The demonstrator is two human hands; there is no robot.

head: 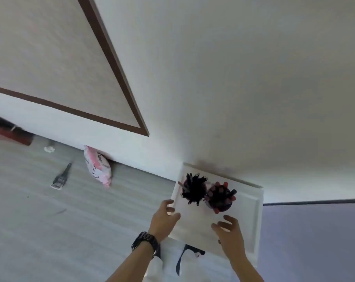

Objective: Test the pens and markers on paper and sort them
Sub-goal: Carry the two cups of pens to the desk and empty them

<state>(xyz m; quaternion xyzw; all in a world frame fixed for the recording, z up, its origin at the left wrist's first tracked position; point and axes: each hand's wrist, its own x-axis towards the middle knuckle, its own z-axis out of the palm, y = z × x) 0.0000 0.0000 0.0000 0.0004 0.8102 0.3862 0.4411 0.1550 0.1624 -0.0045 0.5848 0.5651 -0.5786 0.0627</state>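
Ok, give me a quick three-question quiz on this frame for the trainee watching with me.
1. Multiple choice: the black-pen cup and the red-pen cup stand on the white tabletop. Which is nearer the left hand? A, black-pen cup; B, red-pen cup.
2. True or false: the right hand grips a marker.
3. Fill in: the packet on the floor by the wall is ___ and white.
Key: 1 A; 2 false; 3 pink.
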